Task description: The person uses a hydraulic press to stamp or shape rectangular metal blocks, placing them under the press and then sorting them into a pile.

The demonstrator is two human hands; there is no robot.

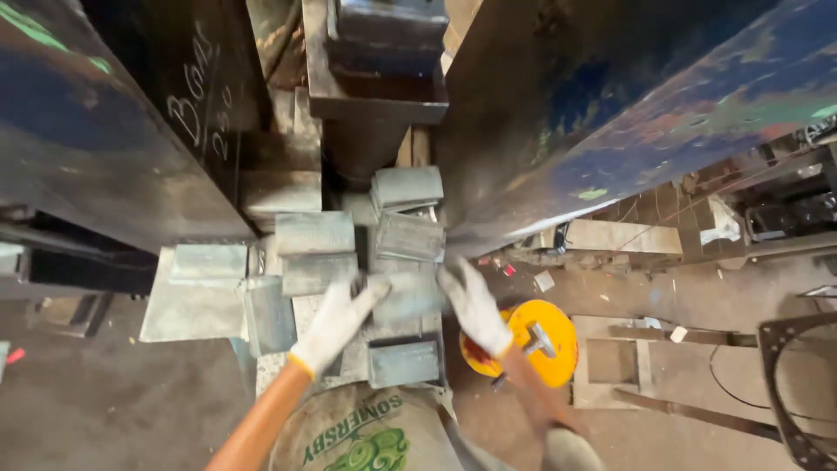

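Head view, looking straight down: both my gloved hands are over the heap of grey metal blocks (384,253) piled on the tabletop (187,310) between the two big dark machine columns. My left hand (336,321) is spread, fingers wide and reaching toward one pale block (403,295) in the middle of the pile; that grip is open and, as far as the blur lets me tell, only just touching the block's near edge. My right hand (475,307) comes in from the other side of the same block, fingers loosely parted, grip open too, nothing clamped in it. Best way here, I judge, is to pinch that block from both sides and keep fingers off the sharp corners and away from the neighbours stacked around it. Another block (404,362) sits just below my hands, and a yellow round disc (532,342) lies on the floor to the right.
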